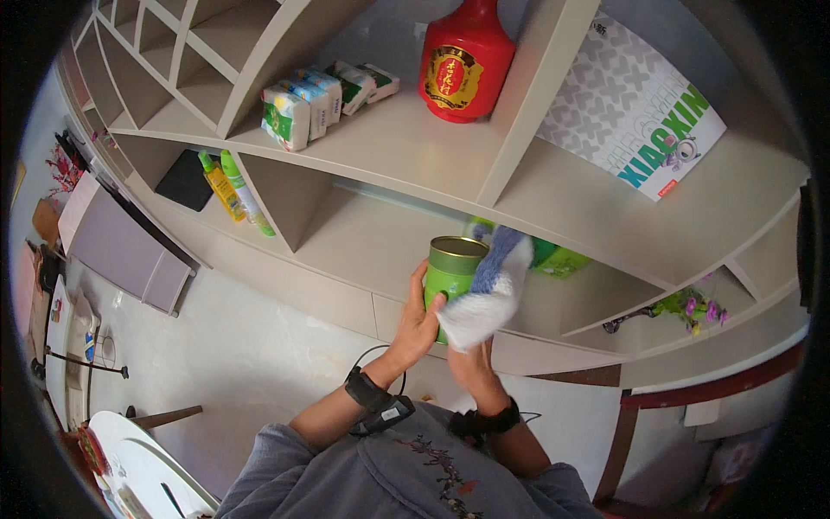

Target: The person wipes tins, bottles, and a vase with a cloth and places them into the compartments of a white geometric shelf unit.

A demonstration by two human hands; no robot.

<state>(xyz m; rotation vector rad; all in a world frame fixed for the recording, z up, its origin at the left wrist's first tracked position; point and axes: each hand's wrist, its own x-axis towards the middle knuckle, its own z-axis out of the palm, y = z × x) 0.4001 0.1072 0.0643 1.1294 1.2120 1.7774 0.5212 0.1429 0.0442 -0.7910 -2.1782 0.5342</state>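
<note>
My left hand [412, 331] grips a green cylindrical tin [447, 276] from its left side, thumb across the front. The tin is held nearly upright in front of the lower shelf, its gold-rimmed top facing up; whether a lid sits in it I cannot tell. A white and blue cloth [496, 298], slightly blurred, lies against the tin's right side. From below, my right hand [472, 366] holds this cloth, which covers most of its fingers. Behind the cloth, a bright green package [561, 261] shows partly on the lower shelf.
Above are the upper shelf [402, 152], a red bottle [463, 71], several tissue packs [288, 117] and a printed white box [639, 123]. Spray bottles [237, 191] stand left of an upright divider [275, 201]. Artificial flowers [697, 308] are at right, a white table [139, 467] at lower left.
</note>
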